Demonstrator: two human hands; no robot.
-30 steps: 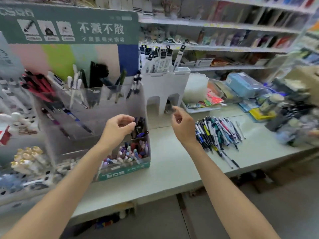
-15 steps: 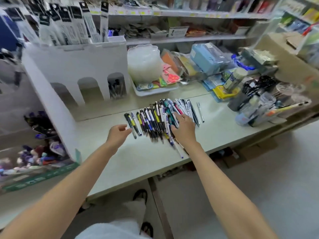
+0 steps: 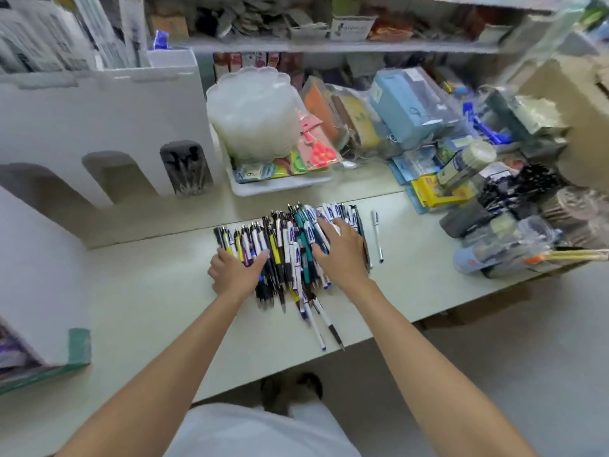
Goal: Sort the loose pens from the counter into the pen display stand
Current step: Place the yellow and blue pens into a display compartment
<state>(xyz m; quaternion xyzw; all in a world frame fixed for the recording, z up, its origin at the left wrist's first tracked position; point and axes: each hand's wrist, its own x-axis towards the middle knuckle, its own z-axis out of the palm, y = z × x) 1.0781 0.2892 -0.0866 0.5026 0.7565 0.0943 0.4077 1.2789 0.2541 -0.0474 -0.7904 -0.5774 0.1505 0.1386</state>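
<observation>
A heap of several loose pens (image 3: 286, 245) in black, white, teal and yellow lies on the pale counter (image 3: 148, 291). My left hand (image 3: 234, 272) rests on the heap's left side, thumb stretched right across the barrels. Over the right side my right hand (image 3: 342, 250) lies with fingers spread. Neither hand lifts a pen. One white pen (image 3: 377, 235) lies apart to the right. The pen display stand (image 3: 39, 258) shows at the far left as a white side wall with a green base, its pockets mostly out of frame.
A white cardboard stand with arched openings (image 3: 99, 120) runs along the back left. Behind the pens a white tray (image 3: 280, 190) holds scissors and a plastic tub. Boxes, jars and bundled pens (image 3: 494, 209) crowd the right. The counter's front edge is close below the heap.
My view swung right from the display stand to the pen heap. Both hands left the stand, crossed the counter and came down on the pens.
</observation>
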